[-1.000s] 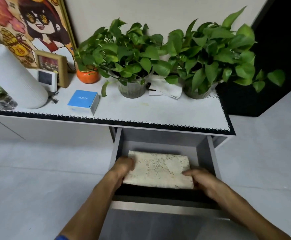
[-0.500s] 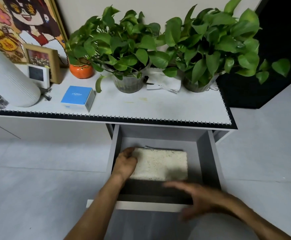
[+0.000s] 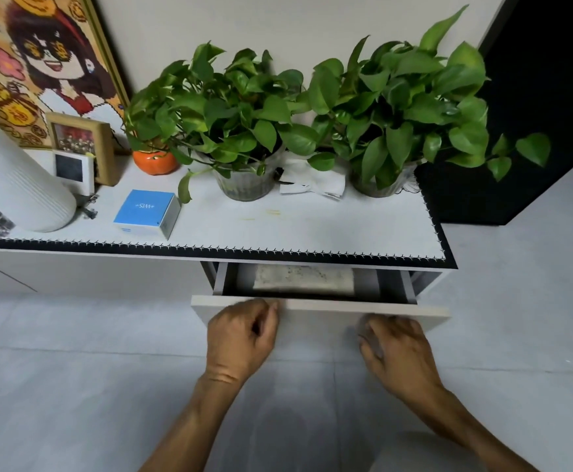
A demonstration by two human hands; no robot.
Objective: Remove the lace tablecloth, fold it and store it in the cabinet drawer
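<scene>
The folded cream lace tablecloth (image 3: 303, 279) lies flat inside the cabinet drawer, and only a strip of it shows through the narrow gap under the cabinet top. The drawer front (image 3: 326, 310) stands out a short way from the cabinet. My left hand (image 3: 240, 335) is curled against the left part of the drawer front, thumb at its top edge. Further right, my right hand (image 3: 397, 352) presses its bent fingers on the front and is slightly blurred. Neither hand touches the cloth.
The cabinet top (image 3: 312, 226) with black trim carries two leafy potted plants (image 3: 240, 107) (image 3: 397, 103), an orange pot (image 3: 155, 161), a blue box (image 3: 145, 212), a white ribbed cylinder (image 3: 12, 185) and a photo frame (image 3: 80, 137). Grey tiled floor lies below.
Both hands left the cloth and came out of the drawer onto its front. The drawer has slid most of the way in, hiding much of the cloth.
</scene>
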